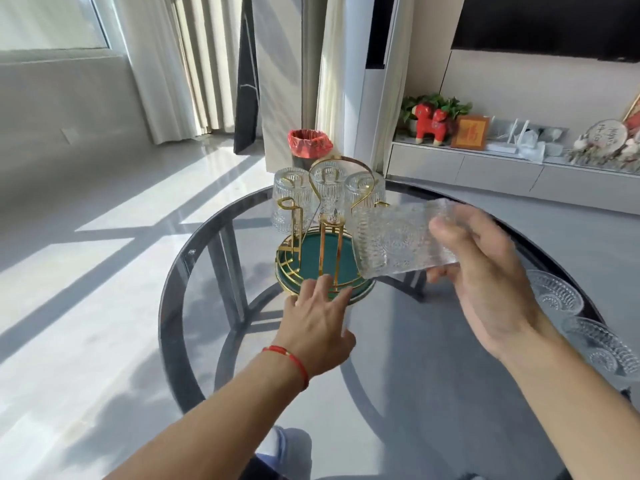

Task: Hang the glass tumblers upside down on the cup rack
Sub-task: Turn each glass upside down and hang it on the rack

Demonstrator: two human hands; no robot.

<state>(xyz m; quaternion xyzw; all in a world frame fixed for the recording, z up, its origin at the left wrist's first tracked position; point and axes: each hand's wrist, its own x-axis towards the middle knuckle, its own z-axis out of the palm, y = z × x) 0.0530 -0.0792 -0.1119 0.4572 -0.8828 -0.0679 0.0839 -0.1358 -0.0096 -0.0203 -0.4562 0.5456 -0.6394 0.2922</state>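
Three ribbed glass tumblers [290, 199] are already hanging upside down on the far pegs of the gold wire cup rack [323, 237], which is standing on its green tray base [311, 252] near the middle of the round glass bench [398, 341]. Going left to right: the left hand [317, 323] is reaching toward the 6 o'clock edge of the tray, fingers spread and its grip apart, holding nothing; whether the fingertips are touching the rim or just short of it I cannot tell. An empty peg [289, 216] is standing at the rack's 9 o'clock side, another upright at centre.

At the rack's 3 o'clock the right hand [485, 271] is carrying a fourth tumbler [398, 237], its grip clamped around the glass, which is lying on its side with one end pointing toward the rack and blurred. Two more ribbed glasses [554, 292] are waiting at the bench's 4 o'clock edge.

The risk, as I judge it, is collision: the held glass is swinging in close beside the hanging one at 3 o'clock, and a clip could chip either. A light rack could also tip or slide on the smooth bench if the glass catches a peg off-centre while the left hand is not bracing the tray.
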